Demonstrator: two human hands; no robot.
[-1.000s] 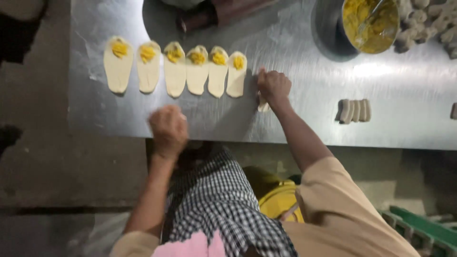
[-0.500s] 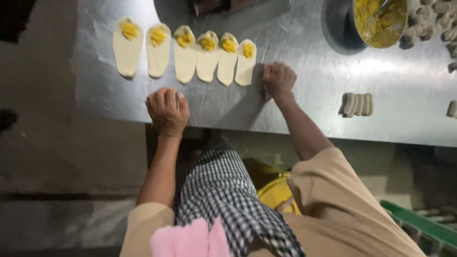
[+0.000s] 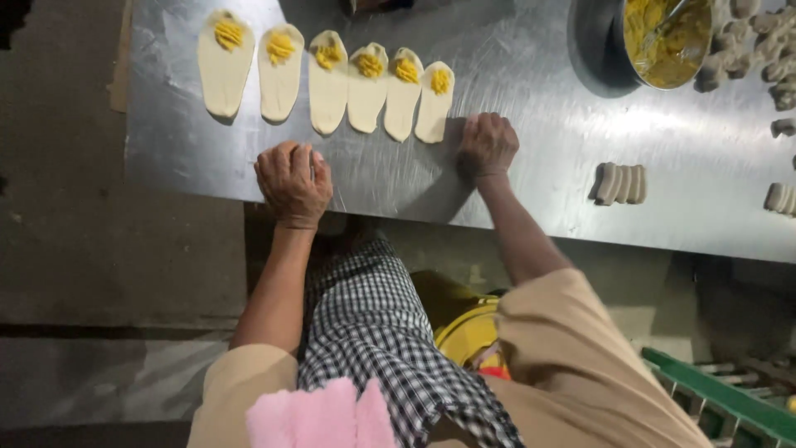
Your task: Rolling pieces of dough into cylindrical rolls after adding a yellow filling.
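We see six flat, pale oval dough pieces (image 3: 332,79), each topped at its far end with a dab of yellow filling (image 3: 229,34), lying side by side in a row on the brushed steel surface (image 3: 531,158). They run from the far left corner toward the middle, the later ones overlapping their neighbours slightly.

Our right hand (image 3: 487,143) rests knuckles-up on the surface just beside the near end of the rightmost dough piece, its fingers curled under and together; we cannot tell whether they clamp anything beneath them. Our left hand (image 3: 293,182) sits at the near edge of the surface, below the middle of the row and apart from the dough, also curled into a loose fist with the fingers drawn together; what, if anything, it holds is hidden.

Further right on the surface lies a small stack of pale dough slices set on edge (image 3: 621,183), well apart from the right hand, and another such stack (image 3: 781,197) at the right border. At the far right corner stands a round metal bowl of yellow filling (image 3: 663,37) with a utensil in it, and beyond it a heap of pale dough lumps (image 3: 759,41). The stretch of steel between both hands and the row is bare.

Below the surface we see a black-and-white checked cloth (image 3: 373,332), tan sleeves (image 3: 572,365), a pink cloth (image 3: 319,415), a yellow round container (image 3: 468,332) and a green crate (image 3: 730,398).
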